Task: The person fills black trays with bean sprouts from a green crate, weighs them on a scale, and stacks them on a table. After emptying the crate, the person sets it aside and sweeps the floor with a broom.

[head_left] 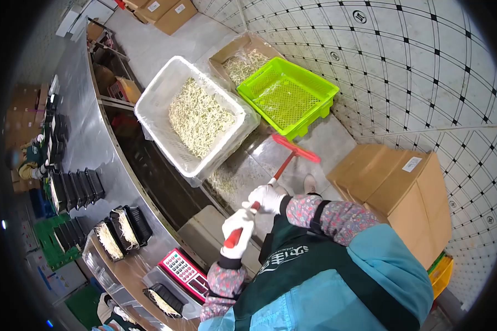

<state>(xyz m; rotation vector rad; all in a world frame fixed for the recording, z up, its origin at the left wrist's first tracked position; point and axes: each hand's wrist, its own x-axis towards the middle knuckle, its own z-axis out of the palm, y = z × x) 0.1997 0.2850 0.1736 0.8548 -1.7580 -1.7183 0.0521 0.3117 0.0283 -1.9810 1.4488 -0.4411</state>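
Note:
Both my hands wear white gloves and hold one red floor squeegee (283, 168) with a T-shaped head. My left hand (238, 227) wraps round the upper end of its handle, close to my body. Farther down the shaft, my right hand (267, 198) closes on a whitish section. The red head rests near the floor, just below the green crate (327, 103). Left of it stands a white plastic-lined crate (143, 105) of pale bean sprouts (199, 118). Scattered sprout bits (223, 182) lie on the floor beside that crate.
A cardboard box (392, 176) stands close on my right. Along the left runs a steel counter (102, 160) with black trays (77, 189) and a red scale (183, 273). A carton of sprouts (218, 62) sits behind the green crate, by the tiled wall (381, 71).

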